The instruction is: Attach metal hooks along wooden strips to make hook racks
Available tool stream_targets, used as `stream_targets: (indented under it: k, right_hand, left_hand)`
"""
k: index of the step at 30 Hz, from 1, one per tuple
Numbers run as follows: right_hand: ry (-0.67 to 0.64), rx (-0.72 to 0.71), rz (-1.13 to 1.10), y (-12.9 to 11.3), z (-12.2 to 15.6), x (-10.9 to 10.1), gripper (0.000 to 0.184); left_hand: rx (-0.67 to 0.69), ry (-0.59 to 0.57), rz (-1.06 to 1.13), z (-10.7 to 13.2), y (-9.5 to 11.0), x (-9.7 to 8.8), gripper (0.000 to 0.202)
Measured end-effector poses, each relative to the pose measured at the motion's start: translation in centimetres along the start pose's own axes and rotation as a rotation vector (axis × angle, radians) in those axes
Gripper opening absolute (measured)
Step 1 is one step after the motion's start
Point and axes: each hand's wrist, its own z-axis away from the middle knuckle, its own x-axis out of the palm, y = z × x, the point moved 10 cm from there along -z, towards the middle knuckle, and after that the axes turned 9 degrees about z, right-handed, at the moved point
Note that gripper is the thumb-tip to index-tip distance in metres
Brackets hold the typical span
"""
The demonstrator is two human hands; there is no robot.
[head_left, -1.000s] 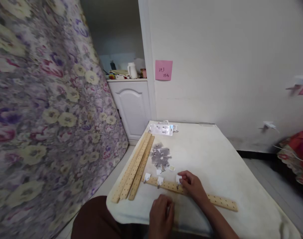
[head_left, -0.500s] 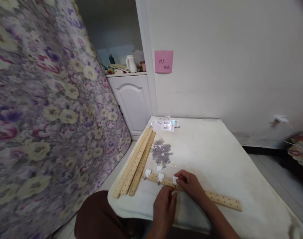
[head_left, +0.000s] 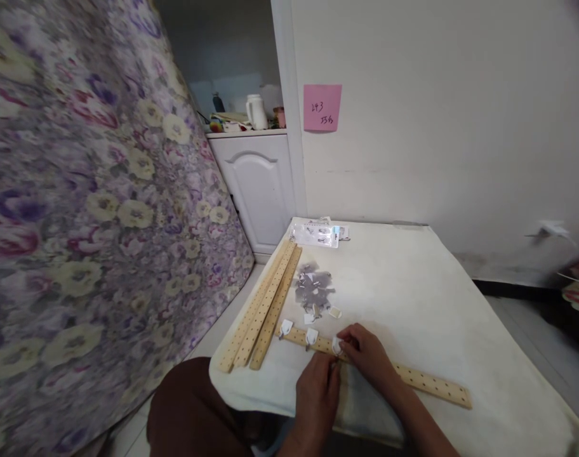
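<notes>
A perforated wooden strip (head_left: 427, 382) lies across the near part of the white table (head_left: 413, 298). Two small white hooks (head_left: 286, 328) (head_left: 311, 336) sit on its left end. My right hand (head_left: 368, 358) pinches a third white hook (head_left: 337, 346) against the strip, fingers closed on it. My left hand (head_left: 317, 397) rests just below, fingertips curled and touching the strip's edge beside that hook. Behind the strip lies a grey pile of loose hooks (head_left: 313, 291).
Three longer perforated strips (head_left: 265, 304) lie side by side along the table's left edge. A clear packet (head_left: 319, 235) sits at the far corner. A flowered mattress (head_left: 80, 209) leans at the left. A pink note (head_left: 322, 108) hangs on the wall; a white cabinet (head_left: 258, 184) stands behind.
My left hand moved up from the table's near edge to the strip beside the third hook. My right hand kept its hold on that hook. The view shifted slightly.
</notes>
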Motion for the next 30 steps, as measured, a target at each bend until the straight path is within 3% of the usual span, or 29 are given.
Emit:
stream_targets:
  k: [30]
  right_hand:
    - [0.034,0.0,0.043,-0.1,0.76,-0.4,0.018]
  left_hand:
    - [0.048,0.008,-0.08,-0.31,0.48,0.15,0.015]
